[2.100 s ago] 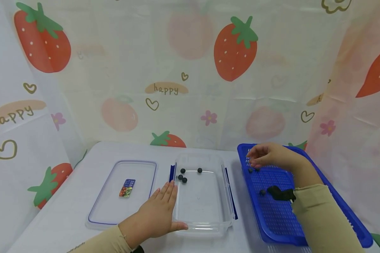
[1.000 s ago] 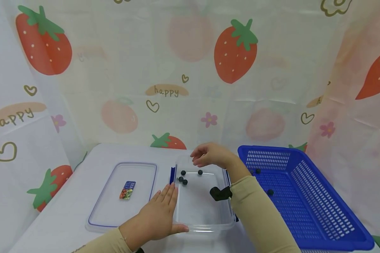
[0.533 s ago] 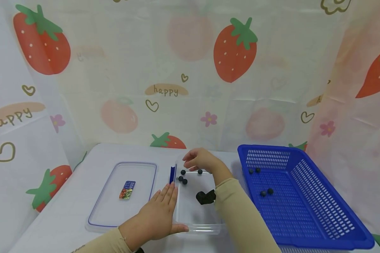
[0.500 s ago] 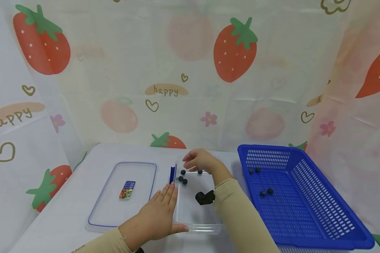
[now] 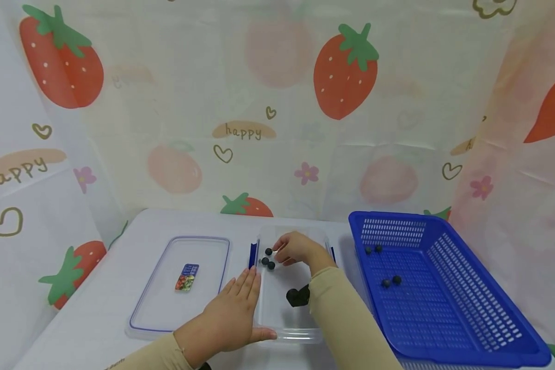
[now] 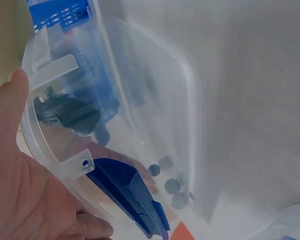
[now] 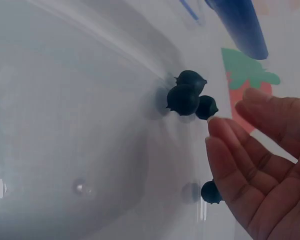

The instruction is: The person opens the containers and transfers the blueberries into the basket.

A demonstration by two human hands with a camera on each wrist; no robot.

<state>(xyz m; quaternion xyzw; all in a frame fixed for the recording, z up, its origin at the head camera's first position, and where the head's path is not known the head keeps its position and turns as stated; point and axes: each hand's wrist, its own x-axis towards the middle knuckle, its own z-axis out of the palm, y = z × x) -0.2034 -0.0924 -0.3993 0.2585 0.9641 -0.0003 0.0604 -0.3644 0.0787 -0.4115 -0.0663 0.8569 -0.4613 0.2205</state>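
Note:
Blueberries (image 5: 265, 261) lie at the far left of a clear plastic box (image 5: 300, 336); the right wrist view has three clustered blueberries (image 7: 183, 99) and another blueberry (image 7: 211, 192) partly behind the fingers. My right hand (image 5: 300, 250) is inside the box above them, fingers bent a little, with nothing between thumb and fingertips (image 7: 258, 96). My left hand (image 5: 228, 313) rests along the box's left side, fingers straight and thumb at the front rim. The left wrist view shows that hand (image 6: 35, 185) touching the rim beside a blue latch (image 6: 130, 192).
A blue slotted basket (image 5: 448, 354) stands to the right with several blueberries (image 5: 391, 281) in it. Left of the box lies a clear lid (image 5: 159, 308) bearing a colourful label (image 5: 187, 277). A printed curtain (image 5: 259, 103) hangs behind the white table (image 5: 83, 313).
My right hand has moved left from over the basket to the box, then lower, now covering the rightmost blueberry there. The basket's blueberries have come into view. The left hand stays put.

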